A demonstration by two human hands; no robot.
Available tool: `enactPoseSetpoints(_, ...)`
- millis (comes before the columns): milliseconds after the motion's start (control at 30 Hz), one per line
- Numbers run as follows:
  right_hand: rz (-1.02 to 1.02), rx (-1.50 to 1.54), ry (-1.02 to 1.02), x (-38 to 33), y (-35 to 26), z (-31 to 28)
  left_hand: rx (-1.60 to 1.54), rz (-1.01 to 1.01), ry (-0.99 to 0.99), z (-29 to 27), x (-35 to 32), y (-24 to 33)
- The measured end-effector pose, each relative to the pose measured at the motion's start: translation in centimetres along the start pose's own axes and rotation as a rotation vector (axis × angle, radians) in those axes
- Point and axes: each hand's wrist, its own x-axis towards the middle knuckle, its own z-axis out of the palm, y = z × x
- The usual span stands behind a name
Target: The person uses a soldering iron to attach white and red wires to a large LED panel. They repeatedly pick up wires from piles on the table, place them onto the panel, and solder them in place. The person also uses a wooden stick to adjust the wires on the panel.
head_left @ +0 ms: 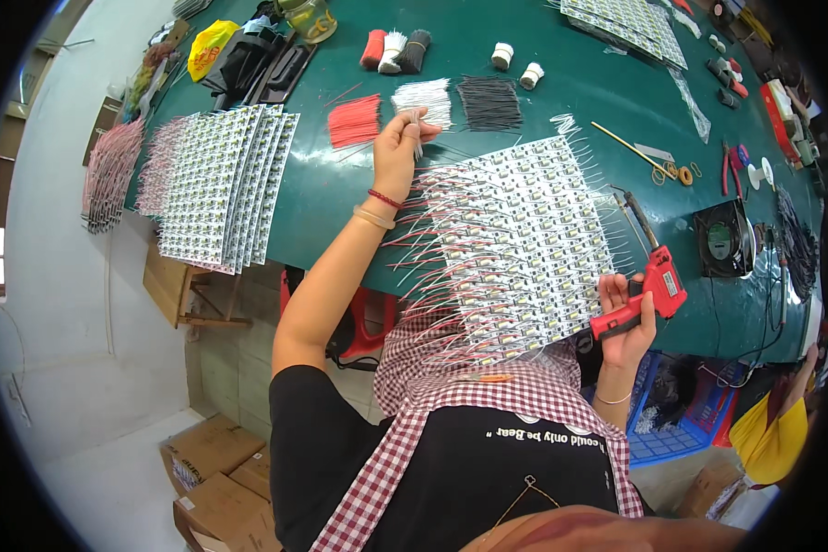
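Soldering gun sat gripped in my right hand, its long barrel pointing away, slightly left; my left hand pinched pale wires.

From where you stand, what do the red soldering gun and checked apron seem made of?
The red soldering gun looks like smooth moulded plastic, evenly coloured and rounded. The checked apron seems matte woven cloth, showing soft folds.

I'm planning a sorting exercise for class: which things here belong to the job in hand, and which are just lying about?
Seemingly in the job:
wired circuit-board panel
red soldering gun, in the right hand
pale wires, in the left hand
red wire bundle

Apparently just lying about:
yellow bag
cardboard boxes
blue plastic crate
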Motion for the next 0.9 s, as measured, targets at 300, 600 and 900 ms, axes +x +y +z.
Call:
enactPoseSetpoints(300,-0.001,-0.006,0.008,-0.1,-0.2,0.4,0.027,0.007,-0.144,-0.5,-1.2,1.0)
enactPoseSetpoints(600,0.016,-0.003,0.043,0.1,-0.7,0.9,-0.031,-0.001,-0.107,-0.9,-1.3,1.2)
enactPoseSetpoints(900,-0.051,-0.127,0.028,0.4,-2.9,5.3,-0.057,-0.051,-0.005,-1.2,-1.9,1.7)
